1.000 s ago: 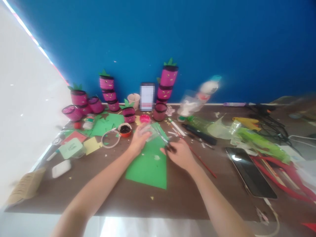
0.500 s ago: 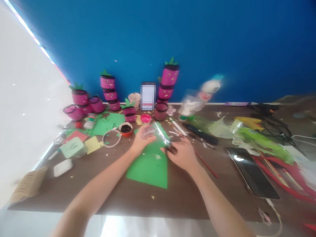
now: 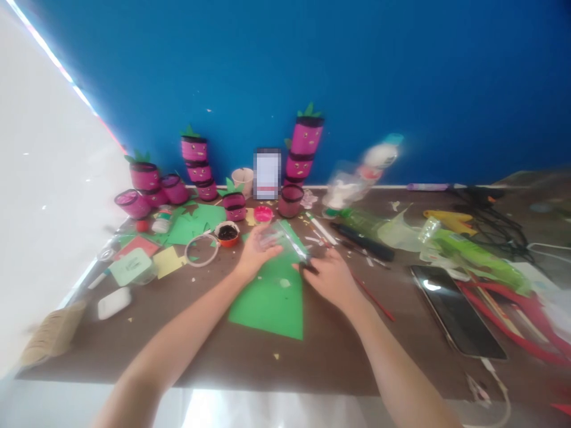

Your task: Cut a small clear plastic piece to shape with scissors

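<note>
My right hand [image 3: 332, 276] is closed on the dark handles of a pair of scissors [image 3: 292, 241], whose blades point up and to the left. Between the blades and my left hand [image 3: 259, 249] is a clear plastic piece [image 3: 269, 238], which the left fingers grip. Its exact shape is blurred. A green sheet [image 3: 272, 303] lies on the table beneath both hands. Just beyond them sit a pink lid [image 3: 263, 214] and an orange-rimmed cap with dark contents [image 3: 227, 233].
Stacked magenta cups with faces [image 3: 306, 139] lean by the blue wall [image 3: 250, 71]. At left lie a tape ring [image 3: 201, 250], a white case [image 3: 114, 302] and a twine bundle [image 3: 53, 333]. A phone [image 3: 457, 312], black cables and a green plastic bottle [image 3: 482, 258] are at right.
The scissors' handles have drawn closer together in my right hand, and the blades look more closed. My left hand has barely moved.
</note>
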{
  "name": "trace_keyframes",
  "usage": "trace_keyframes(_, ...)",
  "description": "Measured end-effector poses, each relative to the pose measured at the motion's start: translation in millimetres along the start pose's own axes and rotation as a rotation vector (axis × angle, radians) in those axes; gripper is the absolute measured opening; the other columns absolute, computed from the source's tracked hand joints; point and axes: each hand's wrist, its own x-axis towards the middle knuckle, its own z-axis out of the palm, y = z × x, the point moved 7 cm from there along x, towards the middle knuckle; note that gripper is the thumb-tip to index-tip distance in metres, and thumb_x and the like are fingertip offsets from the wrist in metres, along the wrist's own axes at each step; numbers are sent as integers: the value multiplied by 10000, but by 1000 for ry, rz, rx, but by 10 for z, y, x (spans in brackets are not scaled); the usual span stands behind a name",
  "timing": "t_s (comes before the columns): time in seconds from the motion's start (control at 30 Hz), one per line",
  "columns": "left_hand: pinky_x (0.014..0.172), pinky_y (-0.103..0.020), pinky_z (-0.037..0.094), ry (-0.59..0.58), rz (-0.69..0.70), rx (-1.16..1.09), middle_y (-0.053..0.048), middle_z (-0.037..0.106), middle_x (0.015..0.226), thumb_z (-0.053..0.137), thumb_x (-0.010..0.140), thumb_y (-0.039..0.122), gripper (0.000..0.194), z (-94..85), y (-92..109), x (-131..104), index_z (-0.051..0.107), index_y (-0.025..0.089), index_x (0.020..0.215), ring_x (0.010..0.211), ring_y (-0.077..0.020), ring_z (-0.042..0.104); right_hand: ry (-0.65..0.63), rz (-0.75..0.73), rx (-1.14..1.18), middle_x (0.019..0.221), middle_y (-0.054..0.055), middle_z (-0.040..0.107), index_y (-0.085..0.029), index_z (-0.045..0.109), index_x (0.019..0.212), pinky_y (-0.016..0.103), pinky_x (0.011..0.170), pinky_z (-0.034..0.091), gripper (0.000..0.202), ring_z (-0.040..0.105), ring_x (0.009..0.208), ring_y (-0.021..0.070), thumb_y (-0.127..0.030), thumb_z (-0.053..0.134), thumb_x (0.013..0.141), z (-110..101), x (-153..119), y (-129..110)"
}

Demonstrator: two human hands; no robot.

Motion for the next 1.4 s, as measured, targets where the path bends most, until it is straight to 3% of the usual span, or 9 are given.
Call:
trace_keyframes(0.1,983,-370,395,41,56,38,-36,584,1069,837,513,185,605,7,80,-18,540,228,1039,1059,-199,548,-5,127,167,482,31,486,-202,496,495,295,632,351,477,435,610,179,-536,446,830,-29,10,88)
trace_keyframes(0.2,1024,-358,356,85,144,116,-50,560,1129,838,509,174,625,3,164,-44,536,226,1054,1144,-224,499,-130,231,365,486,-9,428,-193,479,507,265,556,301,471,372,540,132,-550,453,813,0,6,106)
trace_keyframes(0.33,1050,-363,329,84,270,252,-65,546,1163,831,535,203,641,2,209,-60,506,228,1087,1212,-241,459,-284,212,422,470,-37,313,-192,361,481,247,511,228,482,289,501,99,-552,507,765,32,-14,-18)
trace_keyframes(0.7,1006,-406,390,106,431,550,-71,514,1204,806,586,336,680,-45,177,-64,447,256,1159,1193,-242,487,-265,156,295,437,-36,341,-201,306,480,272,616,331,524,291,483,107,-597,429,800,72,2,-92)
trace_keyframes(1.07,987,-412,407,115,468,613,-79,518,1207,785,619,355,656,-27,231,-105,448,258,1173,1177,-246,501,-281,151,278,473,4,419,-196,447,486,258,560,305,525,420,600,164,-608,433,812,182,-16,17)
trace_keyframes(1.2,992,-419,408,106,462,638,-84,512,1208,782,619,373,660,-18,224,-109,443,254,1173,1182,-249,498,-289,194,388,473,-13,369,-188,423,480,254,530,283,548,374,550,134,-626,415,810,180,13,3)
trace_keyframes(1.33,1022,-425,389,85,473,677,-91,510,1204,775,630,373,655,3,214,-118,443,244,1180,1189,-248,491,-231,351,637,517,-27,354,-190,395,534,242,498,251,519,325,525,104,-641,428,788,125,10,51)
trace_keyframes(1.4,1021,-426,390,95,475,686,-94,507,1208,770,636,374,654,-6,210,-116,442,241,1186,1190,-250,491,-220,343,720,540,-30,333,-194,374,554,239,502,248,494,311,534,98,-625,436,787,113,8,55)
